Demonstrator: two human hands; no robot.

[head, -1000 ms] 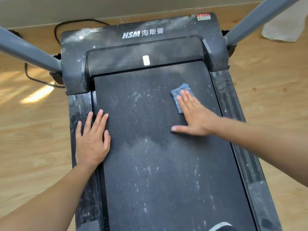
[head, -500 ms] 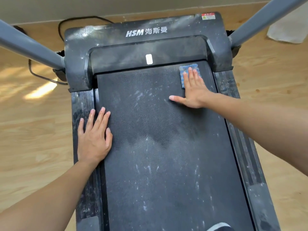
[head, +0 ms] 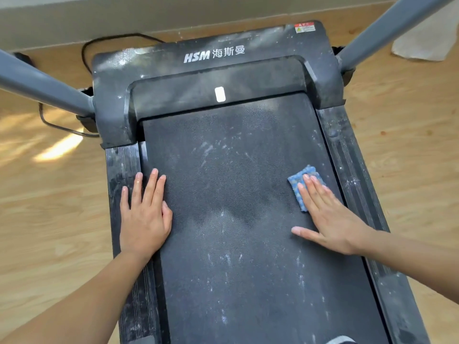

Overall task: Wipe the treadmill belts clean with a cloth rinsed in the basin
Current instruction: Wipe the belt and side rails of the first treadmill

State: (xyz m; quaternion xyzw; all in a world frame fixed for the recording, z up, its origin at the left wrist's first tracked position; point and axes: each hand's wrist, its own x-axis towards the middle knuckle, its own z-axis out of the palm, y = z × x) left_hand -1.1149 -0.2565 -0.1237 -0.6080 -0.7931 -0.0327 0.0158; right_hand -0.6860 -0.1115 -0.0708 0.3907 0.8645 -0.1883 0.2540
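A black treadmill belt [head: 238,194] fills the middle of the head view, dusty with pale streaks and a darker patch near its centre. A small folded blue cloth [head: 298,180] lies on the belt's right side. My right hand [head: 327,217] presses flat on the cloth with straight fingers, covering its near half. My left hand [head: 144,214] rests flat on the belt's left edge, overlapping the left side rail [head: 121,165]. No basin is in view.
The dusty motor cover [head: 213,78] with white lettering sits at the belt's far end. Two grey uprights [head: 44,88] [head: 387,28] rise at left and right. A black cable [head: 87,50] and a white cloth [head: 427,40] lie on the wooden floor.
My right hand has drawn the blue cloth back toward me along the belt's right side, after pushing it up to the motor cover. The left hand has stayed put.
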